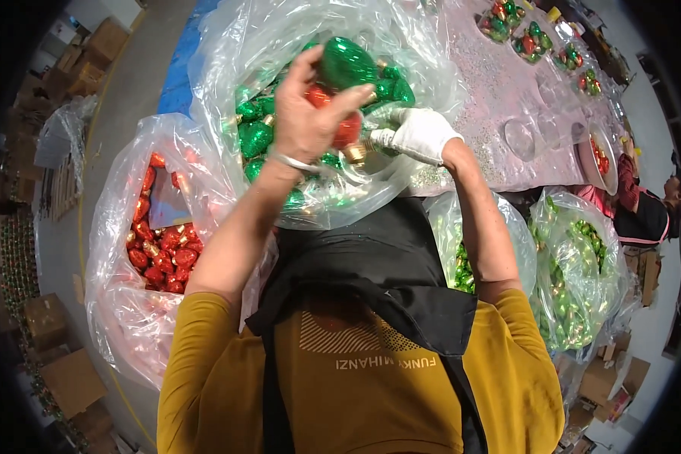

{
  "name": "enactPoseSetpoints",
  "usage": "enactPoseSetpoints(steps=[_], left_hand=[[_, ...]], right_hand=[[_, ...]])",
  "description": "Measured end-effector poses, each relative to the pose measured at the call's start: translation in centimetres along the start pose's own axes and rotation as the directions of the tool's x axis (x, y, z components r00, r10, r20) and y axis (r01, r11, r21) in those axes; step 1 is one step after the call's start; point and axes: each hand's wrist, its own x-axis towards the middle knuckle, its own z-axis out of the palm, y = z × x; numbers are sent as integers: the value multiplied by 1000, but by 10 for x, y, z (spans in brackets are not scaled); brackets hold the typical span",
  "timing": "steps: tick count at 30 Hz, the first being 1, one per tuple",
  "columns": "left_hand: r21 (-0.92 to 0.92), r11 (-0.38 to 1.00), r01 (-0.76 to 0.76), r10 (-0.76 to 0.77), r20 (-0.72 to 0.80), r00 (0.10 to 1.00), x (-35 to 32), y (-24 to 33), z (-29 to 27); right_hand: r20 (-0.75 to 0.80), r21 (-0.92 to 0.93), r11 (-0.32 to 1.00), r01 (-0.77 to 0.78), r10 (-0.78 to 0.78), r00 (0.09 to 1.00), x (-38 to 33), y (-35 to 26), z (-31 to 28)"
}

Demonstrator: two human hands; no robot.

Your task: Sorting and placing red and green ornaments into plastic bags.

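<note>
My left hand (310, 113), bare and slightly blurred, grips a shiny green bulb-shaped ornament (348, 62) and red bulb-shaped ornaments (346, 130) with gold caps. It is held above a big clear plastic bag (227, 45) of green bulb ornaments (256, 138). Close to its right, my right hand (424, 136) wears a white glove. The gloved fingers are curled beside a gold cap, near clear plastic; what they hold, if anything, cannot be made out.
A bag of red ornaments (170, 257) stands at the left. Bags of green ones (575, 280) stand at the right. On the glittery pink table (484, 98) are clear plastic shells (519, 138) and filled packs (532, 41). Another person (647, 200) is at the far right.
</note>
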Motion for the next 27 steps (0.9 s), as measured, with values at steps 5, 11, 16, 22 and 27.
enactPoseSetpoints(steps=[5, 11, 16, 22, 27], left_hand=[[169, 968, -187, 185, 22, 982, -12, -50, 21], [574, 736, -358, 240, 274, 931, 1, -51, 8], [728, 665, -167, -29, 249, 968, 6, -45, 7], [686, 596, -418, 98, 454, 886, 7, -53, -3], [867, 269, -418, -207, 476, 855, 18, -29, 19]], right_hand=[[-263, 95, 987, 129, -100, 960, 5, 21, 14], [-323, 407, 880, 244, -112, 940, 6, 48, 26], [-181, 449, 867, 218, -151, 972, -13, 37, 44], [-284, 344, 873, 345, -253, 925, -18, 43, 48], [-348, 245, 905, 349, -254, 902, -30, 27, 44]])
